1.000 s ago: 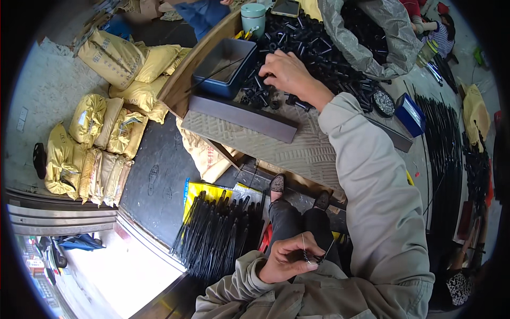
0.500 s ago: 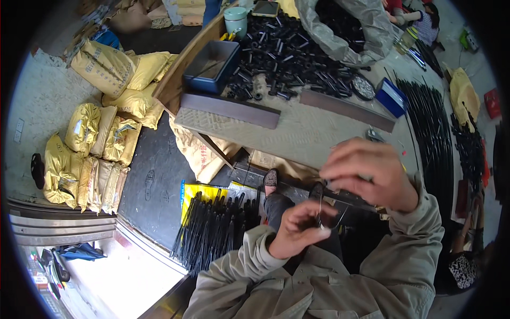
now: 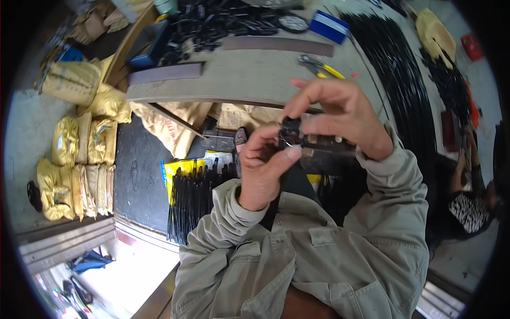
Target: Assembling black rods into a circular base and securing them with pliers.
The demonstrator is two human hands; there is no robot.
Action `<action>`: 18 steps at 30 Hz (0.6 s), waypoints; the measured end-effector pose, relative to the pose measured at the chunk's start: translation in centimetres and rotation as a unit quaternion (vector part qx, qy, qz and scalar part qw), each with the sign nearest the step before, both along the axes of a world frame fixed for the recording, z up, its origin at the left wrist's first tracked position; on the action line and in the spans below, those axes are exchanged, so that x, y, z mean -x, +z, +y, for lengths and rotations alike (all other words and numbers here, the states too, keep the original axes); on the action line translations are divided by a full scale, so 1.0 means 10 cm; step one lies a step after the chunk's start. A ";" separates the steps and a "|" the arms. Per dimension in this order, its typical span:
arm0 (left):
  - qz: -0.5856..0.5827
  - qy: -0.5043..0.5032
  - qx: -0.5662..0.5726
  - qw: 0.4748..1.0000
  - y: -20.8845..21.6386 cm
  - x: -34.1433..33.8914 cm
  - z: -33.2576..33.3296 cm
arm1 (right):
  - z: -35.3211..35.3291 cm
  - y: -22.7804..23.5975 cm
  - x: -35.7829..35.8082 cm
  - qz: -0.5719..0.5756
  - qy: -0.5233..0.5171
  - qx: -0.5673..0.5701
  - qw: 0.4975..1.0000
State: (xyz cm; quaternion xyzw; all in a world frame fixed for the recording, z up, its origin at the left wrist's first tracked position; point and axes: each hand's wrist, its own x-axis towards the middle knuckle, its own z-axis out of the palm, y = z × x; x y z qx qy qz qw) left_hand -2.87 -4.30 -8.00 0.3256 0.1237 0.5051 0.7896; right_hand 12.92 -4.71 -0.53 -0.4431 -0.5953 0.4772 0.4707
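My two hands meet above my lap, just off the table's near edge. My right hand is closed at the fingertips on a small black part, which looks like dark plastic; its exact kind cannot be made out. From the left, my left hand pinches at the same spot, its thumb stretched toward the part. A thin shiny bit shows by that thumb, too small to name. Beyond my right hand, pliers with yellow handles lie on the table.
Loose black parts cover the table's far side, behind two flat dark bars. A blue bin stands left, a blue box right. Bundled black rods stand below; longer ones lie right. Yellow sacks are stacked left.
My hands have come together on the small black part, the left one rising and the right one lowering toward it. The view has shifted, and the pliers show fully.
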 end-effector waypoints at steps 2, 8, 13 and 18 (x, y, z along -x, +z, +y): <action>0.007 -0.016 -0.004 1.000 -0.02 -0.09 -0.06 | -0.06 -0.03 -0.18 -0.023 -0.004 -0.026 0.999; 0.050 -0.037 -0.017 0.998 0.04 -0.34 -0.26 | -0.37 -0.09 -0.50 -0.024 0.000 -0.065 0.998; 0.050 -0.041 -0.026 0.998 0.03 -0.41 -0.36 | -0.50 -0.10 -0.55 -0.050 0.017 -0.134 0.990; 0.061 -0.031 -0.036 0.997 0.07 -0.43 -0.36 | -0.69 0.00 -0.39 -0.350 -0.114 -0.306 0.878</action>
